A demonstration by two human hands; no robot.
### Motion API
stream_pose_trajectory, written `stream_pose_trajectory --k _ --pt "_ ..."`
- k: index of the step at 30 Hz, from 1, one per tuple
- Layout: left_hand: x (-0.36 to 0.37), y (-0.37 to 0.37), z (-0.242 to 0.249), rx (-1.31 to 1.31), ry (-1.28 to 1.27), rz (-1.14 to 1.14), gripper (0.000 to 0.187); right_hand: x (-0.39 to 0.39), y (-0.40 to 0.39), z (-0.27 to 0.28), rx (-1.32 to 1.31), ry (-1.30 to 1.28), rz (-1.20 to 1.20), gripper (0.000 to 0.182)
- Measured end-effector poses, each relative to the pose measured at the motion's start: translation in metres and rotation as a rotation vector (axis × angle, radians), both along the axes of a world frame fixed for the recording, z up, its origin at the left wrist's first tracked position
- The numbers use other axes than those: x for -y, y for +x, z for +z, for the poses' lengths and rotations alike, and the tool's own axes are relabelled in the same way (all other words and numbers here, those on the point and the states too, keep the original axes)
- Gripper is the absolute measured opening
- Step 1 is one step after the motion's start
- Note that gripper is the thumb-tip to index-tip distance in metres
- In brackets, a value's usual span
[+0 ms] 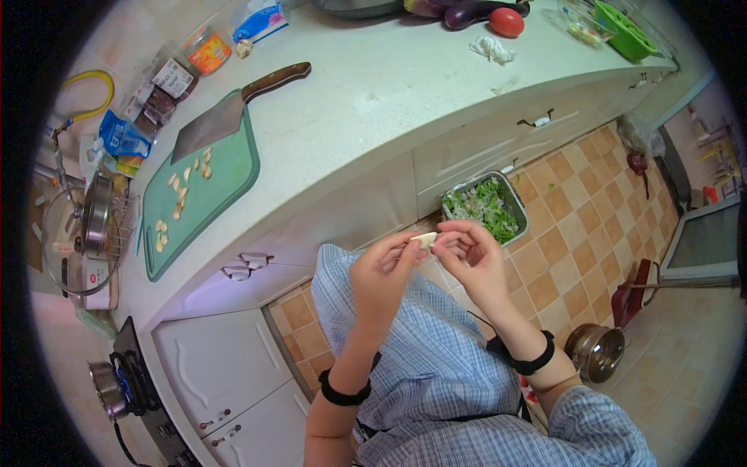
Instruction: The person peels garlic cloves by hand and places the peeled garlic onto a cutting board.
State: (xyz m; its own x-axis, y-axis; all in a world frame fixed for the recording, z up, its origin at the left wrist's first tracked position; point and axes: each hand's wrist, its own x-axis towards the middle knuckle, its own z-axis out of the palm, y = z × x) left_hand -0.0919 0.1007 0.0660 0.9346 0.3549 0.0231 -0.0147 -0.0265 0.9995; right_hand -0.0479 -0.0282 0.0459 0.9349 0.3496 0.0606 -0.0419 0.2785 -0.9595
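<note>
My left hand (pixel 381 272) and my right hand (pixel 471 257) meet in front of my chest, and both pinch one pale garlic clove (pixel 424 240) between their fingertips. Each wrist wears a black band. Just beyond the hands, a metal tray (pixel 513 194) with green vegetable scraps and peels rests on the tiled floor. On the counter at the left lies a green cutting board (pixel 226 175) with several peeled garlic cloves (pixel 180 191) scattered on it. A cleaver (pixel 226 117) with a brown handle lies across the board's far end.
The white counter (pixel 389 86) carries a tomato (pixel 506 22), eggplants (pixel 459 12), a green basket (pixel 622 31), a crumpled wrapper (pixel 492 49) and packets. A gas stove (pixel 128 385) is at lower left. A steel pot (pixel 595 352) stands on the floor at right.
</note>
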Motion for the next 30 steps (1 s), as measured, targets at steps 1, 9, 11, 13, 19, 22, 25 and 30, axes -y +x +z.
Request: stream_pose_trajectory --k 1,9,11,13,19,22,25,30 --pt "-0.001 0.0 -0.001 -0.034 -0.158 -0.008 0.018 0.001 0.001 0.0 -0.001 0.0 0.001 0.025" --pt "-0.005 -0.001 0.0 -0.104 -0.271 -0.021 0.02 0.013 0.011 0.0 -0.057 -0.044 -0.033 0.015" --pt "-0.003 -0.002 -0.003 -0.108 -0.272 -0.034 0.02 0.011 0.008 0.008 0.047 -0.137 -0.028 0.014" --pt "0.0 -0.003 -0.008 -0.027 -0.17 -0.038 0.02 0.01 0.007 0.01 0.153 -0.231 -0.021 0.014" --pt "0.002 -0.007 -0.004 -0.077 -0.21 -0.03 0.02 0.01 0.002 0.004 0.056 -0.288 0.03 0.013" --pt "0.002 -0.007 -0.007 -0.054 -0.202 -0.044 0.02 0.01 0.001 0.004 0.033 -0.273 0.046 0.012" --pt "0.002 -0.006 -0.002 -0.084 -0.261 -0.057 0.02 0.011 0.0 0.003 -0.045 -0.279 0.056 0.012" --pt "0.0 -0.006 -0.004 -0.088 -0.269 -0.055 0.021 0.01 0.002 -0.001 -0.092 -0.192 0.069 0.013"
